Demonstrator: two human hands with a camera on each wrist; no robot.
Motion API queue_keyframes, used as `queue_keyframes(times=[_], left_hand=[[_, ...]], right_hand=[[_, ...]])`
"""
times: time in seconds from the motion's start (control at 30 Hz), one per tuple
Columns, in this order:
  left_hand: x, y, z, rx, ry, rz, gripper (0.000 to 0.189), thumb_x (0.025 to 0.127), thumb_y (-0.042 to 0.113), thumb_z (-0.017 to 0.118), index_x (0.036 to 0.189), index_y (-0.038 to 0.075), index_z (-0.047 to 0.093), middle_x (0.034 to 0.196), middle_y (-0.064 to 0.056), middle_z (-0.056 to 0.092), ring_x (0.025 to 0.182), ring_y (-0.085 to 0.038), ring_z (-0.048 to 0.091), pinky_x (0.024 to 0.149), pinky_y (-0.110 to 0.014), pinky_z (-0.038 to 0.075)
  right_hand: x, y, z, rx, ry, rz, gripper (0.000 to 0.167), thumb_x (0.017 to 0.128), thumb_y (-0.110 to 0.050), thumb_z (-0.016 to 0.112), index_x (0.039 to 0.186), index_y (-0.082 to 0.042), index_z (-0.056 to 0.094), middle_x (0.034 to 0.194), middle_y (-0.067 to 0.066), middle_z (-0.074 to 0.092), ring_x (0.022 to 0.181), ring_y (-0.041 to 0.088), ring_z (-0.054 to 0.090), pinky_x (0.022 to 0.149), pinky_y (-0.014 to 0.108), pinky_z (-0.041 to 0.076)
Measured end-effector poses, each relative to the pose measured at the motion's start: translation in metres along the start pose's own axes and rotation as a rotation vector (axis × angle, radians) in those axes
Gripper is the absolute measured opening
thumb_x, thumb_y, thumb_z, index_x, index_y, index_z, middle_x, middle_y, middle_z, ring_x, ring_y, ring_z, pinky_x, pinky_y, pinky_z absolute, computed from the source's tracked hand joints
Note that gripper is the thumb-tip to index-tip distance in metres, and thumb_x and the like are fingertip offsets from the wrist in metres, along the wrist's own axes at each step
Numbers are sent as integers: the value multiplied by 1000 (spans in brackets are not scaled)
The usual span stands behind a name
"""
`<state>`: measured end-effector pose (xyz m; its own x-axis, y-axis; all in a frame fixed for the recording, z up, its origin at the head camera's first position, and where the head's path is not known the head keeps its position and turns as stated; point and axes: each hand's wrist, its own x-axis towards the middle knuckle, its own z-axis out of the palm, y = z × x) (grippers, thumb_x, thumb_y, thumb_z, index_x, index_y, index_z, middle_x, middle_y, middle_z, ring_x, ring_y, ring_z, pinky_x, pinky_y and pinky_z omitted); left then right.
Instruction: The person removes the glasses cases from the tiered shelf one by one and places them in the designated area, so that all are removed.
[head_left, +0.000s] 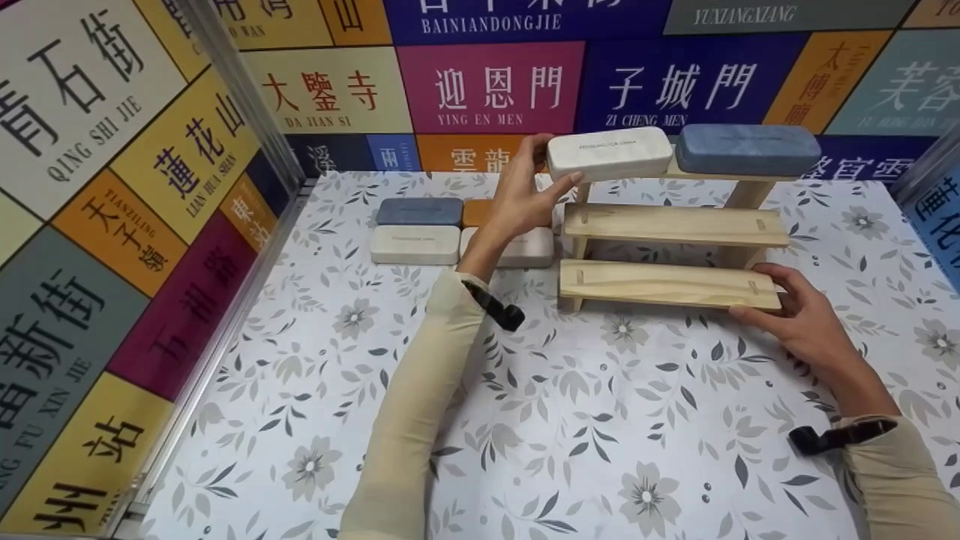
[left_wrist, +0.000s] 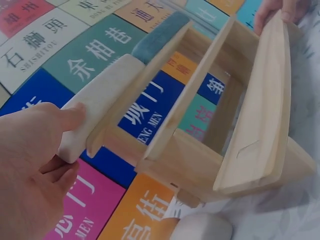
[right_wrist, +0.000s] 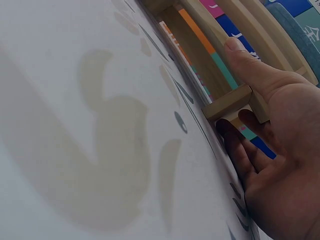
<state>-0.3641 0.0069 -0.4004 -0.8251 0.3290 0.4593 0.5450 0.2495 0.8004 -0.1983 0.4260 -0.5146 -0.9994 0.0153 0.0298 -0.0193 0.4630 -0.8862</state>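
A three-tier wooden display stand [head_left: 675, 225] stands on the table, light in colour. My left hand [head_left: 517, 199] pinches the left end of a white glasses case [head_left: 611, 151] at the left of the top tier, thumb in front and fingers behind. In the left wrist view this white case [left_wrist: 102, 100] sits slightly askew over the top plank. Beside it on the same tier lies a blue glasses case [head_left: 748, 148]. At the bottom tier's right end, my right hand [head_left: 814, 322] grips the stand, thumb along the plank [head_left: 667, 283] and fingers around its end.
Left of the stand, several more cases lie grouped on the table: a blue case [head_left: 420, 211], a white case [head_left: 415, 245], an orange case [head_left: 475, 213] and a pale case [head_left: 529, 247], partly behind my left arm. A floral cloth [head_left: 540, 435] covers the table. Printed panels [head_left: 487, 82] stand behind.
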Motion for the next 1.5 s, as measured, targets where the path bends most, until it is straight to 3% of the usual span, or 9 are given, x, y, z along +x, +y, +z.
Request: queue_keyframes(times=[0.23,0.4,0.57,0.73,0.9,1.13,1.5], left_hand=[[-16,-9,-9,-117,56,4,71,98,17,83,155,-3,46,151,-17,61,144,-22,60,122,-21,45],[-25,-14,-12,-178,100,66,73,97,16,83,157,-2,47,154,-18,59,145,-23,58,121,-25,47],[-35,-17,-14,-188,147,95,71,97,16,84,157,0,49,154,-15,60,144,-18,59,121,-25,48],[-46,-23,-20,-208,200,99,71,93,10,86,154,-3,51,152,-18,62,144,-23,59,122,-28,48],[-58,-30,-31,-238,230,83,70,92,6,87,152,-3,51,151,-19,61,144,-26,59,123,-31,48],[-64,-37,-51,-304,255,62,71,91,2,86,152,-6,50,151,-20,60,143,-27,59,123,-34,49],[-81,-48,-73,-440,246,-33,72,93,4,84,156,4,49,155,-12,56,146,-23,55,117,-45,55]], right_hand=[[-2,2,-2,0,1,-2,75,100,-13,80,163,-20,41,143,-19,54,112,-5,66,88,9,54],[-2,2,-3,9,2,-4,74,100,-12,80,163,-19,41,143,-18,55,113,-4,66,89,9,54],[-1,4,-2,13,6,-5,75,99,-11,80,163,-19,41,142,-18,55,112,-4,66,88,9,54],[-1,3,0,17,-2,-2,74,100,-12,79,163,-19,41,141,-17,56,113,-3,66,88,10,54],[-2,2,1,17,-8,10,75,100,-14,79,163,-20,40,142,-18,56,114,-3,65,89,10,54],[-3,0,0,32,-8,25,74,100,-13,79,163,-21,41,143,-17,55,114,-4,64,88,9,53],[0,-1,0,6,-6,11,75,99,-14,80,163,-20,41,139,-19,58,113,-5,66,90,9,53]])
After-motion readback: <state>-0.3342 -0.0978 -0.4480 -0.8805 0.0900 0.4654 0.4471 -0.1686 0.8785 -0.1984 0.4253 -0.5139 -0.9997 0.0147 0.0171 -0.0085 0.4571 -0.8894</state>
